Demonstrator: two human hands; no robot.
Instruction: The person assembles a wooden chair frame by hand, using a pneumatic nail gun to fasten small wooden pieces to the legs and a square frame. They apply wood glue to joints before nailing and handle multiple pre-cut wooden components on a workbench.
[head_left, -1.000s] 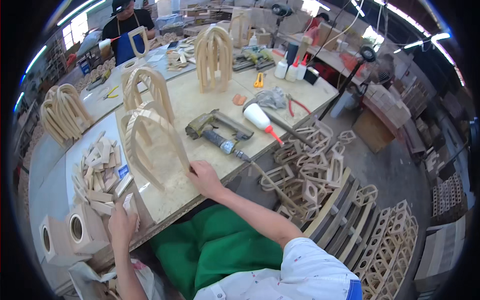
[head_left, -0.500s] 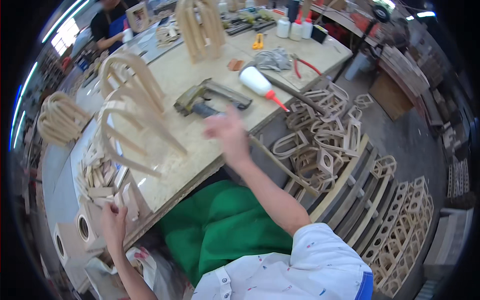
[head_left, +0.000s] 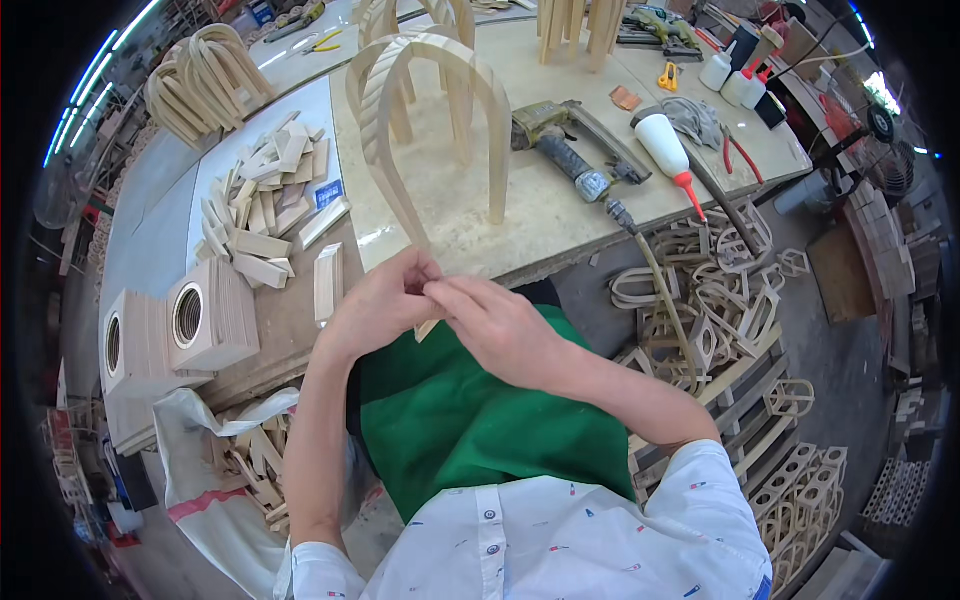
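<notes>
My left hand (head_left: 382, 305) and my right hand (head_left: 505, 325) meet in front of the table edge, both with fingers pinched together. A small pale wood piece (head_left: 425, 330) pokes out beneath them; the fingers hide most of it. Just beyond stands an arched bent-wood frame (head_left: 490, 100) on its legs, one leg running down behind my left hand. To the right, on the tabletop, lies an air nail gun (head_left: 575, 155) with its hose, touched by neither hand. Left of my left hand is a single wood block (head_left: 328, 285).
A pile of wood offcuts (head_left: 265, 205) and two blocks with round holes (head_left: 212, 315) sit at left. A glue bottle (head_left: 662, 145), pliers (head_left: 738, 155) and a grey cloth (head_left: 692, 118) lie at right. Wooden frames (head_left: 715, 265) heap beside the table; a white sack (head_left: 190, 450) stands lower left.
My left hand has come from beside the offcuts to the middle. My right hand has drawn back from near the nail gun to meet it. The view has shifted left.
</notes>
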